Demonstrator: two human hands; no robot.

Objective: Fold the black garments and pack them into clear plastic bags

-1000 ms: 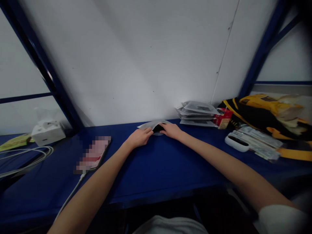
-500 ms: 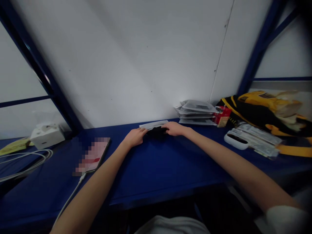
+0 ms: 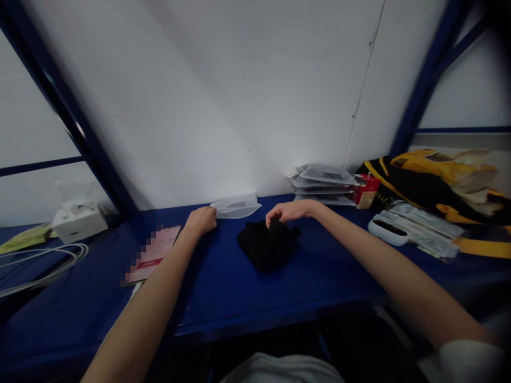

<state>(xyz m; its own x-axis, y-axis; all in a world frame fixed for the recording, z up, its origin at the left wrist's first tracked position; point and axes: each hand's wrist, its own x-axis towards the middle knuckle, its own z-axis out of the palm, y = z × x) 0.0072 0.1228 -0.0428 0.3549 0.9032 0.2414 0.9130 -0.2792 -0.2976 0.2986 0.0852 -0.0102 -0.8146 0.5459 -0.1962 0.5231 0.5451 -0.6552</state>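
Observation:
My left hand [image 3: 202,219] is closed on the corner of a clear plastic bag [image 3: 238,206], which it holds just above the blue tabletop [image 3: 247,284] near the white wall. My right hand [image 3: 284,211] pinches the top of a folded black cloth [image 3: 266,246] that hangs from my fingers and rests partly on the table. The bag and the cloth are apart, the bag to the left of the cloth.
A stack of filled plastic bags [image 3: 323,184] and a red carton [image 3: 365,192] stand at the back right. A yellow-black bag [image 3: 439,181], a white device [image 3: 388,231], a phone [image 3: 154,252], cables [image 3: 40,263] and a tissue box [image 3: 77,218] lie around.
The black cloth has come out of the plastic bag. My right hand pulled it toward me and to the right, while my left hand drew the empty bag leftward.

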